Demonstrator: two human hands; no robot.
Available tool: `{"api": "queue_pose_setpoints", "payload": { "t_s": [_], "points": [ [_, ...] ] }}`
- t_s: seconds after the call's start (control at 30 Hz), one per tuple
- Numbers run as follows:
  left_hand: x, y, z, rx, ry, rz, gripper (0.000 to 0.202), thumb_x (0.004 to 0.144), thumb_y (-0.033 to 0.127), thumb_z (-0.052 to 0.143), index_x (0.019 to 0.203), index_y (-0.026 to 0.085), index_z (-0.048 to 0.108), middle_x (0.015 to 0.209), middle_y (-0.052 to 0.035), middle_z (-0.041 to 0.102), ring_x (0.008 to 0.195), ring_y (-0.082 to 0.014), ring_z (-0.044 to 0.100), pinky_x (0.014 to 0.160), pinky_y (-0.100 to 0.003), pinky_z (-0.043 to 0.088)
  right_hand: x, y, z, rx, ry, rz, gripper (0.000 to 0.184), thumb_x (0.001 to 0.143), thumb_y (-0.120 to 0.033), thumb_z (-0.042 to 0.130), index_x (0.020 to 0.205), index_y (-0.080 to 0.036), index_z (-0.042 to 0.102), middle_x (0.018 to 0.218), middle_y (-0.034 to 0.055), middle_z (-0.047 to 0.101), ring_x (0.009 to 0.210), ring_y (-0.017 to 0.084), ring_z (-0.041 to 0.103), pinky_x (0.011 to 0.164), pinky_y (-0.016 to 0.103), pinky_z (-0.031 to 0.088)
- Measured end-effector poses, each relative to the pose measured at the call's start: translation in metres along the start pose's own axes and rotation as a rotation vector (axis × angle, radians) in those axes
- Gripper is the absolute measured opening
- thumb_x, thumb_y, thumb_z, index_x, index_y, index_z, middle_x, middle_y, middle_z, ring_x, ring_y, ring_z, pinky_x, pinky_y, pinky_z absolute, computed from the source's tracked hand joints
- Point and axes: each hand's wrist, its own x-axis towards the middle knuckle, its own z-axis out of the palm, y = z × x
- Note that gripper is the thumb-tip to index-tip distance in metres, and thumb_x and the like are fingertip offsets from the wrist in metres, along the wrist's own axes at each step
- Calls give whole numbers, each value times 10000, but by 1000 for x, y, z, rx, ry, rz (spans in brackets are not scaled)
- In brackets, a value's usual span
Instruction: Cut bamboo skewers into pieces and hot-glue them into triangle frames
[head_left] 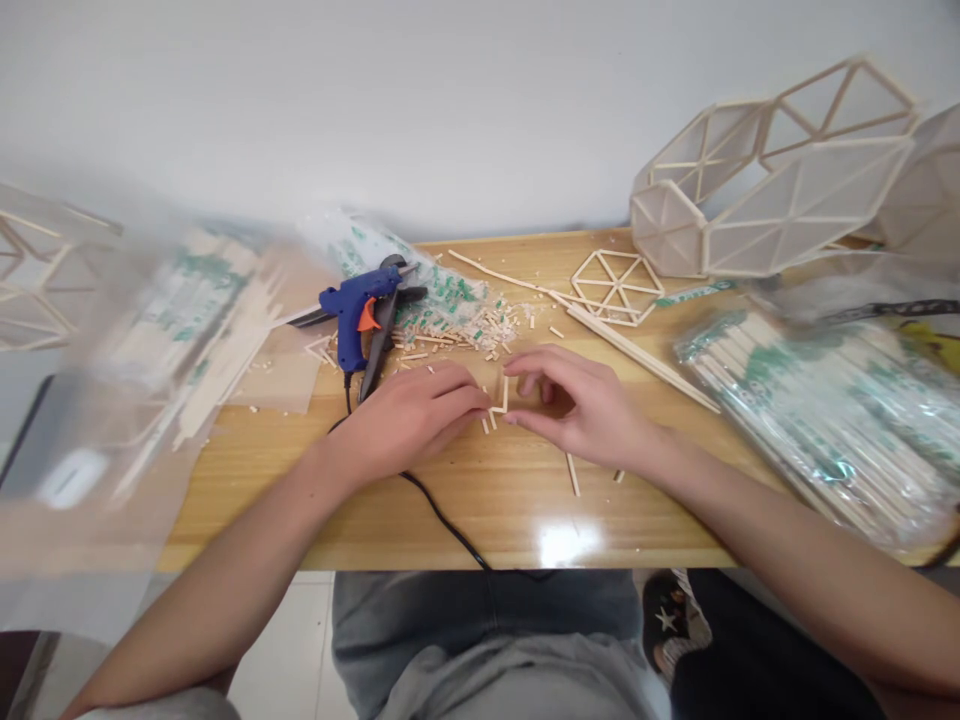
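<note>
Just right of the table's middle is a small angled piece of short wooden sticks (505, 394). My left hand (424, 415) is closed, palm down, with its fingertips pinched at the left end of that piece. My right hand (589, 405) curves round the other side, thumb and index finger at the two ends of its upright stick. Loose short sticks (489, 422) lie under the fingertips. A blue hot glue gun (352, 325) with an orange trigger rests behind my left hand, on black-handled pliers or a similar tool (381, 345), partly hidden.
Behind my hands lie a pile of cut stick pieces (480, 330), a flat hexagonal stick frame (617, 287) and long sticks (637, 355). Packed sticks (817, 420) are at right, below a large panelled lantern-like frame (795, 200). A black cord (442, 515) crosses the table's front edge. Another person's shoe (667, 615) shows below.
</note>
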Motion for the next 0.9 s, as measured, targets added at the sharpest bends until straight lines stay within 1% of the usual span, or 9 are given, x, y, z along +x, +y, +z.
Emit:
{"api": "queue_pose_setpoints", "payload": {
  "t_s": [0.2,0.37,0.43,0.6,0.9],
  "points": [
    [0,-2,1,-37,0,-2,174,1049,201,533,1067,178,705,982,-58,722,863,-157,682,782,-261,533,1,0,0,-8,12,-14,328,884,-246,822,1158,-233,641,1144,72,711,797,154,660,661,272,554],
    [-1,-3,3,-60,8,-9,146,1037,193,561,1078,173,699,992,-55,716,874,-164,675,790,-269,532,0,0,1,-8,16,-9,331,879,-240,826,1155,-227,643,1134,66,710,778,142,651,645,260,544],
    [-1,-3,4,-68,10,-11,149,1040,194,558,1073,171,701,991,-54,715,872,-162,677,790,-271,533,0,0,1,-8,17,-6,349,875,-237,830,1167,-225,639,1111,59,707,782,143,654,656,260,545],
    [0,-2,3,-88,-6,-27,175,1054,206,532,1071,175,703,1000,-58,721,883,-155,681,794,-266,536,-2,1,1,-11,9,47,413,883,-269,828,1236,-230,618,943,19,685,761,152,657,662,266,541],
    [0,-2,5,-71,10,-25,170,1053,209,533,1057,180,701,989,-52,721,881,-156,683,789,-266,536,-3,1,1,-6,0,73,428,874,-275,840,1236,-239,616,920,9,684,756,150,659,656,265,536]
  ]
}}
